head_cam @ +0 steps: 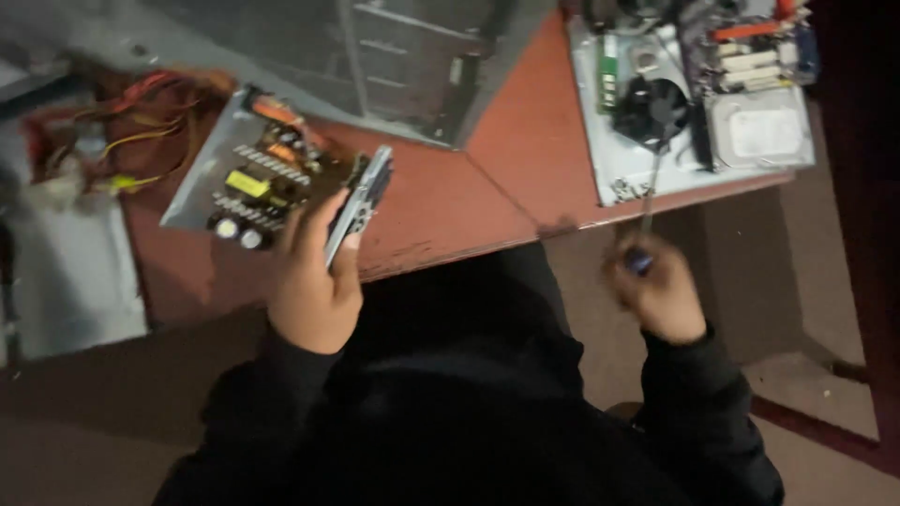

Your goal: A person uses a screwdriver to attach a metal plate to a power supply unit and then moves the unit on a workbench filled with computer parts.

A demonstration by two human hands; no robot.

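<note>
Grey metal power-supply tray with exposed circuit board (246,178) sits at red-brown desk (450,201) front edge, left hand (314,281) gripping its side; right hand (656,290) closed round blue-handled screwdriver (645,230), off desk's front edge.

Red-brown table (450,201): opened power supply (248,173), motherboard tray (694,94), grey case (394,56).

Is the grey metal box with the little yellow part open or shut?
Open. The grey metal power supply box has no lid on top, so its circuit board shows. The left hand grips its edge; the right hand holds a screwdriver.
</note>
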